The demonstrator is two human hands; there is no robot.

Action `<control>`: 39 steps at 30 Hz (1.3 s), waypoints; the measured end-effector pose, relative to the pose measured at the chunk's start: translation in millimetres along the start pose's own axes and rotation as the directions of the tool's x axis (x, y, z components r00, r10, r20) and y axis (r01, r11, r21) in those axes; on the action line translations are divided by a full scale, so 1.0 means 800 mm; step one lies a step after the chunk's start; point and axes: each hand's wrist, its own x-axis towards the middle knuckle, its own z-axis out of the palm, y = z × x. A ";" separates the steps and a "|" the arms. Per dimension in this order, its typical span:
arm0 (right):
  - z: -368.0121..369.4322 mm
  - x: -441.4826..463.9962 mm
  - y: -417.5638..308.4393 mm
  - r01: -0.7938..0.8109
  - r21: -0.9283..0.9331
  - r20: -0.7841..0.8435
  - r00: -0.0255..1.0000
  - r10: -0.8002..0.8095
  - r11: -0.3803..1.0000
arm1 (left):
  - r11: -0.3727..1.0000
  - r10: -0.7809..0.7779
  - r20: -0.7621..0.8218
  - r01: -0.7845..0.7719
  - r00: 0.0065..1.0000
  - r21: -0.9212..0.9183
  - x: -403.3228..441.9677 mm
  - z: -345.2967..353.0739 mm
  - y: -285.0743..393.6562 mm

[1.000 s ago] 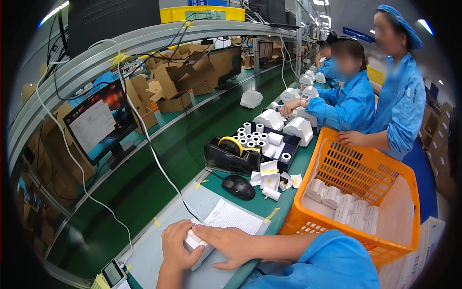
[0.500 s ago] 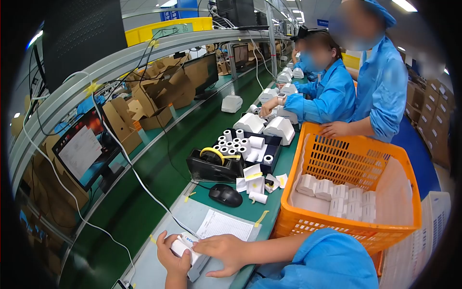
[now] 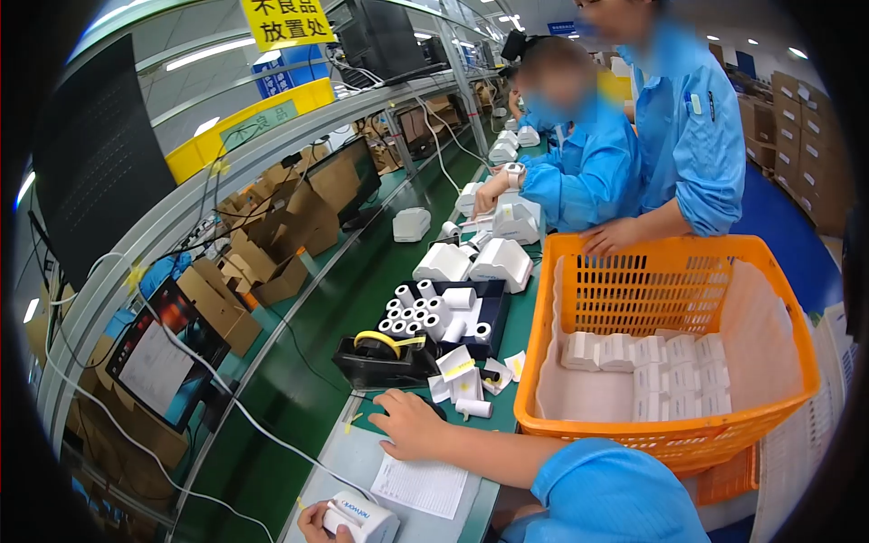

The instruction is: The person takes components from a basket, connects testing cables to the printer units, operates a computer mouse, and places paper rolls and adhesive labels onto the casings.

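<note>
At the bottom edge, my left hand [image 3: 317, 523] is closed around the side of a small white receipt printer [image 3: 369, 518] with blue lettering; part of both is cut off by the frame. My right hand [image 3: 409, 425] lies over the black computer mouse [image 3: 438, 410], fingers spread, and covers most of it. Below that hand a printed sheet [image 3: 418, 485] rests on the pale work mat. Just beyond the mouse stand a black tape dispenser [image 3: 385, 362] with yellow tape and some crumpled white paper pieces [image 3: 457, 376].
A dark tray [image 3: 491, 312] holds several white paper rolls. To the right, an orange crate [image 3: 665, 439] contains several white units. Two co-workers in blue stand or sit beyond it, one with a hand on the crate rim. A monitor [image 3: 167, 357] and cables line the left.
My right hand has left the printer and moved forward onto the mouse. My left hand keeps the printer, now lower in view. The camera view has shifted upward.
</note>
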 end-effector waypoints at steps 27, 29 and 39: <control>0.005 -0.021 0.030 -0.391 0.045 0.180 0.908 0.378 0.919 | 0.895 0.203 0.082 -0.218 0.976 0.390 0.019 0.021 0.053; 0.005 -0.021 0.029 -0.396 0.043 0.163 0.908 0.385 0.917 | 0.891 0.211 0.093 -0.231 0.973 0.391 0.020 0.023 0.056; 0.005 -0.016 0.020 -0.440 0.026 0.142 0.891 0.432 0.898 | 0.892 0.149 0.125 -0.188 0.981 0.411 0.020 0.023 0.062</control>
